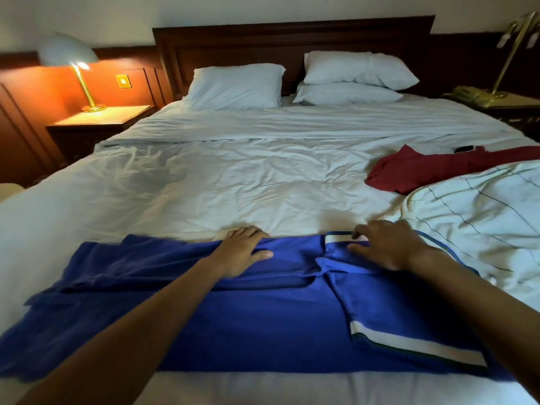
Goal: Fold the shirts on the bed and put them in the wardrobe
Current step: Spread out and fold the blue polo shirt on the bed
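Note:
A blue shirt with white-striped trim lies spread across the near end of the bed, one sleeve folded in over the body on the right. My left hand lies flat on the shirt's far edge near the middle. My right hand rests with straight fingers on the collar area at the far right. A red shirt lies crumpled at the right side of the bed. A white shirt with thin dark check lines lies bunched in front of it, touching the blue shirt's right end.
Three white pillows lean at the dark wooden headboard. A lit lamp stands on the left nightstand. A brass lamp and a telephone sit on the right nightstand. A small dark phone lies beside the red shirt.

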The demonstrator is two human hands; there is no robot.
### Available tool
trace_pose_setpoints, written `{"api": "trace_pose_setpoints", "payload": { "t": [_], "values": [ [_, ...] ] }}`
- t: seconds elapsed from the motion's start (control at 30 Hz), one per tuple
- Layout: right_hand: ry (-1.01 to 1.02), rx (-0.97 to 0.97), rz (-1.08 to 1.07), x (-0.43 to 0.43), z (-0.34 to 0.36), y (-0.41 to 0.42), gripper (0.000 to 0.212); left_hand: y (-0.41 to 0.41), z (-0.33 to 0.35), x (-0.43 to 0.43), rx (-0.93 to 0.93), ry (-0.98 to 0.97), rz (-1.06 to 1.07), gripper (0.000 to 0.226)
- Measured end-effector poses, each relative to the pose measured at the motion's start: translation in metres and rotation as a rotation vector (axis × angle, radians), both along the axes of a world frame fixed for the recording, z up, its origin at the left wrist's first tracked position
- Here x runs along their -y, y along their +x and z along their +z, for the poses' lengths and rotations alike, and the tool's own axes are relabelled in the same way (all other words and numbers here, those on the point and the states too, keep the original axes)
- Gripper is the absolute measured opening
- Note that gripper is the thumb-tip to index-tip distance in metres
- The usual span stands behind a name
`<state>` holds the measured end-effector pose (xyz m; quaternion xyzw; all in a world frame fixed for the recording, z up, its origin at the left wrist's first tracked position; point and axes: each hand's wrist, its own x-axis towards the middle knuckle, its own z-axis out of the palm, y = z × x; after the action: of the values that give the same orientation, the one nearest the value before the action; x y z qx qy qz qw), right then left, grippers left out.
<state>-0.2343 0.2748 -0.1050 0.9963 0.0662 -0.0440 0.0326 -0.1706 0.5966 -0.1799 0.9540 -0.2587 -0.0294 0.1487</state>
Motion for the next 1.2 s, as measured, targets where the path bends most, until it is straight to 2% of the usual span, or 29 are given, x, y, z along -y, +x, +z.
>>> {"api": "trace_pose_setpoints", "payload": {
  "t": [0.07, 0.13, 0.2, 0.27, 0.4, 0.47, 0.5, 0.6, 0.7, 0.8, 0.87, 1.0, 1.1, 1.17, 1.2],
  "values": [
    [0.225, 0.073, 0.080, -0.021, -0.013, 0.003, 0.042, 0.009, 0.016, -0.038, -0.034, 0.042, 0.031, 0.039],
    [0.327, 0.041, 0.099, -0.043, -0.030, 0.008, 0.051, 0.020, 0.028, -0.071, -0.093, 0.112, 0.030, 0.030],
    [0.295, 0.012, 0.075, -0.057, -0.043, 0.015, 0.059, 0.026, 0.036, -0.096, -0.159, 0.116, 0.029, 0.028],
    [0.264, -0.003, 0.055, -0.072, -0.051, 0.024, 0.051, 0.031, 0.037, -0.124, -0.190, 0.088, 0.048, 0.032],
    [0.189, 0.016, 0.025, -0.074, -0.061, 0.039, 0.033, 0.040, 0.030, -0.169, -0.027, -0.094, 0.168, 0.036],
    [0.175, 0.028, -0.013, -0.065, -0.067, 0.044, 0.027, 0.042, 0.027, -0.189, -0.018, -0.217, 0.219, 0.034],
    [0.175, 0.037, -0.024, -0.062, -0.070, 0.047, 0.026, 0.043, 0.025, -0.197, -0.067, -0.207, 0.192, 0.036],
    [0.222, 0.115, -0.007, -0.058, -0.072, 0.054, 0.023, 0.040, 0.022, -0.208, -0.139, 0.010, 0.016, 0.047],
    [0.302, 0.156, -0.014, -0.059, -0.073, 0.057, 0.020, 0.045, 0.026, -0.216, -0.039, -0.095, -0.048, 0.063],
    [0.354, 0.173, -0.010, -0.057, -0.074, 0.058, 0.016, 0.051, 0.034, -0.222, 0.027, -0.224, 0.001, 0.046],
    [0.365, 0.190, -0.008, -0.058, -0.073, 0.056, 0.016, 0.054, 0.041, -0.224, 0.021, -0.226, 0.023, 0.035],
    [0.356, 0.184, -0.009, -0.061, -0.070, 0.056, 0.019, 0.061, 0.043, -0.234, -0.110, -0.169, 0.067, 0.037],
    [0.327, 0.254, 0.046, -0.062, -0.066, 0.053, 0.007, 0.056, 0.046, -0.233, -0.017, -0.128, 0.123, 0.037],
    [0.353, 0.290, 0.151, -0.069, -0.059, 0.052, 0.025, 0.048, 0.048, -0.230, 0.038, -0.152, 0.114, 0.027],
    [0.407, 0.261, 0.212, -0.076, -0.054, 0.051, 0.037, 0.047, 0.048, -0.230, 0.046, -0.144, 0.083, 0.030]
  ]
}}
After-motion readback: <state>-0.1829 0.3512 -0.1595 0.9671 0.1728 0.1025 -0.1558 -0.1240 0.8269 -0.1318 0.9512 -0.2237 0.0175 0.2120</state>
